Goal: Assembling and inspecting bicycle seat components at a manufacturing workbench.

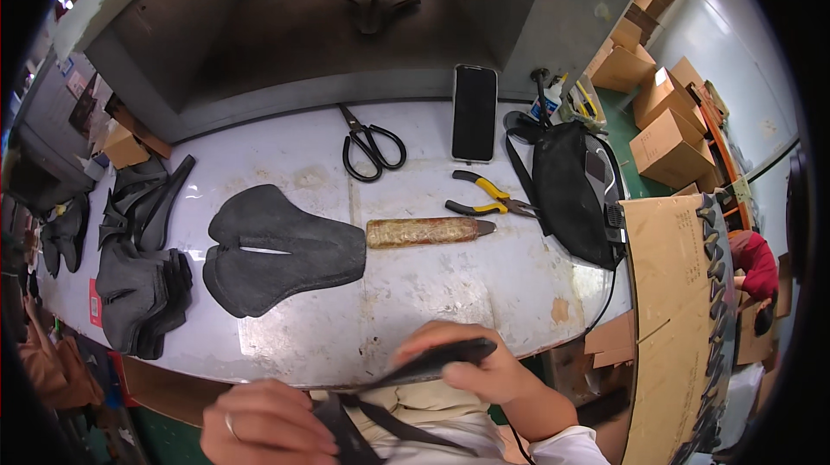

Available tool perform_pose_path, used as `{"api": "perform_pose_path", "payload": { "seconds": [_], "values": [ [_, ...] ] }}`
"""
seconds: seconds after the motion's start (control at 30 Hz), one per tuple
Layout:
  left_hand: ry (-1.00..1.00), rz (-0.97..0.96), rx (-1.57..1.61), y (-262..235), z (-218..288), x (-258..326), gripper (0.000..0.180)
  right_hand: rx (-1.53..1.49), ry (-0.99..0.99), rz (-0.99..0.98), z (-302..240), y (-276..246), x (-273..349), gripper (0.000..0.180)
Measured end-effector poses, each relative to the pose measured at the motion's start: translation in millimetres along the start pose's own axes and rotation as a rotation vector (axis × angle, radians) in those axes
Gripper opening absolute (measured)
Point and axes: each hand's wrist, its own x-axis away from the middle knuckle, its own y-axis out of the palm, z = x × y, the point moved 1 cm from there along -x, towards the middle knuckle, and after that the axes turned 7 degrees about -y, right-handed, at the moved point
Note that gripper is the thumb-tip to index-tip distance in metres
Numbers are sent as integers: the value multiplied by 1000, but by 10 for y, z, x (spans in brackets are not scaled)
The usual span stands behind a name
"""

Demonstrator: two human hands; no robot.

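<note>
At the table's front edge I hold a black saddle cover (437, 359), folded and partly blurred. My right hand (484, 370) is closed round its narrow upper end, thumb on top. My left hand (268, 422), with a ring on one finger, is closed on the lower wide part, whose underside is hidden. Beyond my hands, a dark grey bicycle saddle pad (285, 245) with a slit in the middle lies flat, its narrow end pointing right. Touching that end is a tape-wrapped knife-like tool (424, 232) with a short dark tip.
Black-handled scissors (372, 149), a phone (475, 111), yellow-black pliers (491, 194) and a black pouch-like bundle (571, 193) with a cable lie farther back. Stacked saddle pads (143, 301) stand left. A grey shelf box (346, 59) borders the back; a cardboard sheet (670, 327) stands right.
</note>
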Motion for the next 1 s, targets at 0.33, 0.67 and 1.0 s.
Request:
{"api": "perform_pose_path", "payload": {
  "seconds": [0.33, 0.67, 1.0],
  "values": [
    [140, -147, -760, 806, 47, -4, 21, 274, -229, 338, -284, 59, -43, 33],
    [-1032, 198, -79, 56, -25, 198, 14, 163, -249, 200, -437, -153, 160, 18],
    [-1186, 156, 1295, 489, -486, 509, 17, 941, -362, -210, 388, -172, 189, 36]
  ]
}}
